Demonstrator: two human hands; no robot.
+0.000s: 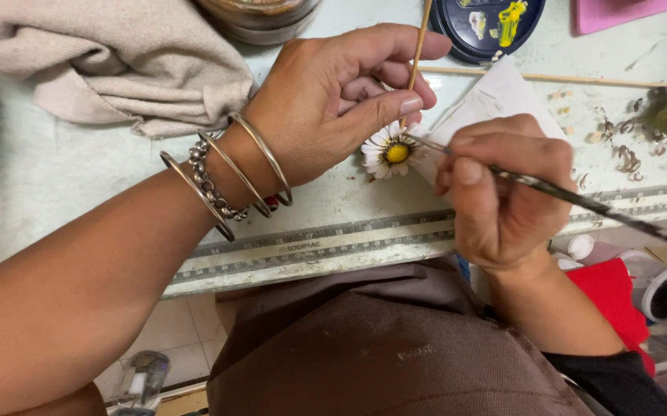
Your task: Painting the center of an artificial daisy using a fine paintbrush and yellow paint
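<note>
Left hand (341,100) is closed on a thin wooden stick (418,54), pinched between thumb and fingers; bangles (229,173) and a bead bracelet sit on the wrist at 8 o'clock of the hand. The stick is held near upright, and a small white daisy with yellow centre (389,151) is carried at its lower end, at 5 o'clock of the left hand, just above the bench (79,169). Whether the petals touch the bench cannot be told.

Right hand (499,189) is clenched around a thin brush (564,194), handle running off toward 4 o'clock, tip laid at the flower's edge at 9 o'clock of the hand.

Judgement on doing the step well:
- Stick to be kept steady and rotated in small turns, so that each petal is brought to the tip rather than the brush chased round.
- Both wrists best braced on the bench edge, along the metal ruler (325,245) at 6 o'clock of the flower.
- Brush to be kept lightly loaded; strokes drawn outward from the yellow centre so that it is not smeared.
- Pressure kept low: petals look thin and could be bent.

White paper (495,100) lies under and at 1 o'clock of the flower. A dark paint lid with yellow and white dabs (487,27) is at 12 o'clock of the right hand, within reach for reloading. A beige cloth (110,62) lies at 10 o'clock of the left hand.
</note>
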